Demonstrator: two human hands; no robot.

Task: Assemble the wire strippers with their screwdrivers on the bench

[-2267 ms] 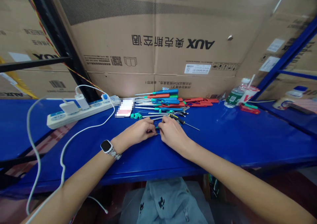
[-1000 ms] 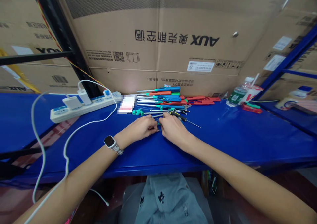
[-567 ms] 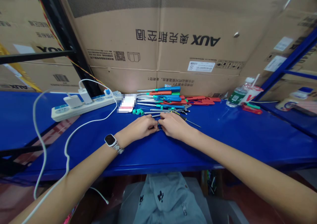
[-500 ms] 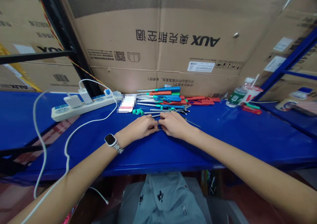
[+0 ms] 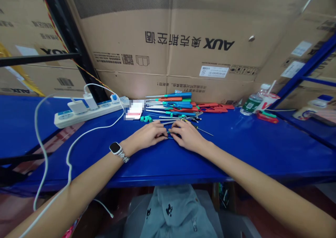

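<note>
My left hand (image 5: 148, 134), wearing a watch, rests low over the blue table with its fingers pinched together. Close beside it, my right hand (image 5: 188, 135) has curled fingers. A small bluish-green piece (image 5: 169, 134) shows in the narrow gap between the hands; the fingers hide most of it. Under the right hand's far side lies a screwdriver (image 5: 205, 131), its thin shaft pointing right and its handle partly covered. Just beyond the fingers are metal tubes (image 5: 166, 120) and small green plastic parts (image 5: 146, 119). Behind them is a pile of long-nosed lighters (image 5: 178, 104) in blue, red and orange.
A white power strip (image 5: 78, 114) with chargers stands at the left, its white cable (image 5: 89, 130) crossing my left forearm. A card (image 5: 135, 109) lies beside the lighters. At the right are a bottle (image 5: 251, 104), a cup (image 5: 268, 100) and a red item (image 5: 267, 117). A large carton (image 5: 183, 27) closes off the back.
The fingers of my right hand have loosened and shifted slightly, so more of the small bluish-green piece shows between the hands. My left hand stays almost in place.
</note>
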